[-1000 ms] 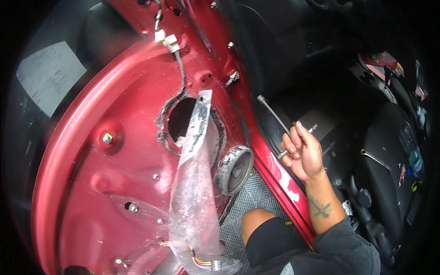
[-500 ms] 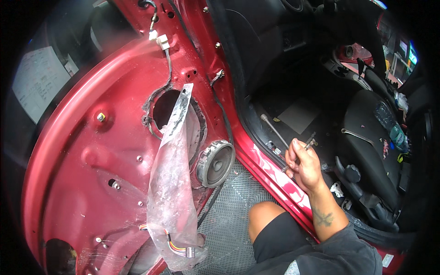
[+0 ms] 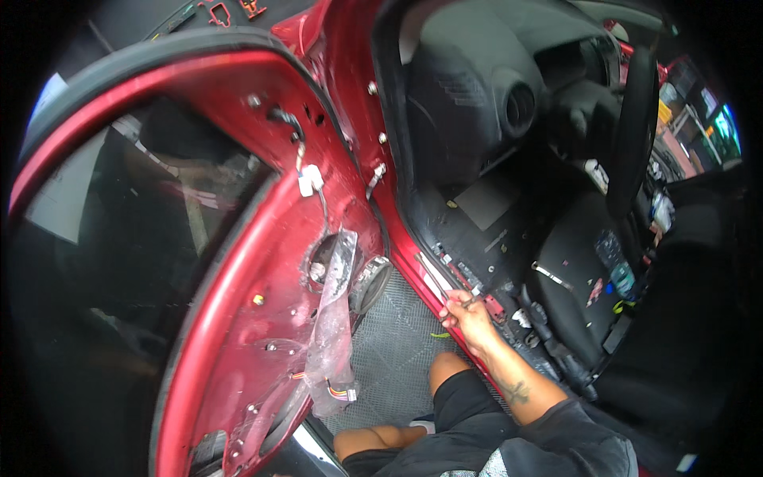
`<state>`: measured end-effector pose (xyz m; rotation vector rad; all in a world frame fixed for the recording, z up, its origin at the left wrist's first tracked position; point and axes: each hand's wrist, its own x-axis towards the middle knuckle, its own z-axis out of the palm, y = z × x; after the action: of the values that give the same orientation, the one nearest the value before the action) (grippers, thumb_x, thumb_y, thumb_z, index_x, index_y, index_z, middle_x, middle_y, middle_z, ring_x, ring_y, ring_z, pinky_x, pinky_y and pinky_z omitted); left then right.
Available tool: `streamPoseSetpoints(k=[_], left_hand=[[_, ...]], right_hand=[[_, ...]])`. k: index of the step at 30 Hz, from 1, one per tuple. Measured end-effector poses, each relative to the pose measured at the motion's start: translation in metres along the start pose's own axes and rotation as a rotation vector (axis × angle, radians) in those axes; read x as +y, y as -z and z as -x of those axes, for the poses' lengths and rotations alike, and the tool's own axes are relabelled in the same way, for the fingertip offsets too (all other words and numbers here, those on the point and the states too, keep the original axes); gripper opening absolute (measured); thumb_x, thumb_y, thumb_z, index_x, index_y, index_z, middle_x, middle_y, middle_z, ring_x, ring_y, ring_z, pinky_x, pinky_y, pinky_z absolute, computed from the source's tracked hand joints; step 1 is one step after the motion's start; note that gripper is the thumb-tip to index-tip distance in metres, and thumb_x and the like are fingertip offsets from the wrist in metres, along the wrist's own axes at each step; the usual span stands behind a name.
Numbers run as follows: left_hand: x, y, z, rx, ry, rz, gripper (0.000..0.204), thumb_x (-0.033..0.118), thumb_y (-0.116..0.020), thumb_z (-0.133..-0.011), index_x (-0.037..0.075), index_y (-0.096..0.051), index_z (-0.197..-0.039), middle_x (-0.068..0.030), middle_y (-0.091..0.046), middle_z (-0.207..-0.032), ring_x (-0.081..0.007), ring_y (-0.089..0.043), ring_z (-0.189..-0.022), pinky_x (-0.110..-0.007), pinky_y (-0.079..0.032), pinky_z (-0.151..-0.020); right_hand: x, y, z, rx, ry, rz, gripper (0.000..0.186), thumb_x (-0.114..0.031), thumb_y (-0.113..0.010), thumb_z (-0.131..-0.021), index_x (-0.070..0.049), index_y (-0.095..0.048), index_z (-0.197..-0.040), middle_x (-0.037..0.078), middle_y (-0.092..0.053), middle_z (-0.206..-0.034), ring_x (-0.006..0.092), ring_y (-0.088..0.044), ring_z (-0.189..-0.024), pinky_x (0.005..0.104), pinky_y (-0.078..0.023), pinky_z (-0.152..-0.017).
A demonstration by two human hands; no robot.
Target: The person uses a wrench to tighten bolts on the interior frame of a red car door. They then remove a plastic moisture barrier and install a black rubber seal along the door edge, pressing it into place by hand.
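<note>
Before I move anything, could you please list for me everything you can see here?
Door: one, red, left
Connector: at least one, white, upper door
Speaker: one, grey and black, door's right edge
Plastic sheet: one, clear, hanging on door
Wires: several, mixed colours, sheet's lower end
Floor: one, grey, beside door
Dash: one, black, upper centre
Mat: one, grey, car floor
Seat: one, black, right
Wrench: one, silver, on seat
Bottle: one, clear and blue-green, on seat
Scraps: several, pale, around seat; too small to count
Rod tool: one, silver, near centre
Right hand: one, bare, holding rod tool
Knees: two, bare, lower centre
Left hand: not in view
</note>
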<state>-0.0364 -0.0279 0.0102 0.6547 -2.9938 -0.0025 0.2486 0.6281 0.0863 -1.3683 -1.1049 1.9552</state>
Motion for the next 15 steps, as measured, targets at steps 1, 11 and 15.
streamPoseSetpoints(k=[1, 11, 15], left_hand=[[0.018, 0.024, 0.035, -0.142, -0.343, 0.371, 0.034, 0.021, -0.062, -0.107, 0.001, -0.072, -0.133, -0.0235, -0.073, -0.126, -0.0367, -0.071, -0.114, -0.047, -0.057, -0.099], [0.569, 0.213, 0.295, -1.599, -0.651, 0.828, 0.04, 0.036, -0.062, -0.114, 0.003, -0.071, -0.134, -0.0064, -0.076, -0.119, -0.0164, -0.071, -0.103, -0.032, -0.056, -0.09], [0.697, 0.204, 0.303, -1.797, -0.428, 0.881, 0.046, 0.037, -0.056, -0.116, 0.007, -0.059, -0.15, -0.0103, -0.075, -0.132, -0.0216, -0.07, -0.117, -0.038, -0.053, -0.104]], right_hand=[[-0.024, 0.0, 0.014, 0.014, -0.032, 0.004, 0.038, -0.013, -0.061, -0.111, 0.005, -0.058, -0.145, 0.005, -0.072, -0.096, 0.0097, -0.064, -0.077, 0.0252, -0.056, -0.073], [-0.143, -0.021, -0.018, 0.089, 0.047, 0.037, 0.025, -0.005, -0.063, -0.107, 0.005, -0.062, -0.13, 0.008, -0.076, -0.1, 0.0096, -0.065, -0.073, 0.0257, -0.055, -0.071], [-0.18, -0.078, -0.073, 0.085, 0.034, -0.082, 0.022, -0.003, -0.063, -0.107, 0.003, -0.061, -0.128, 0.008, -0.076, -0.097, 0.0102, -0.065, -0.072, 0.0247, -0.055, -0.069]])
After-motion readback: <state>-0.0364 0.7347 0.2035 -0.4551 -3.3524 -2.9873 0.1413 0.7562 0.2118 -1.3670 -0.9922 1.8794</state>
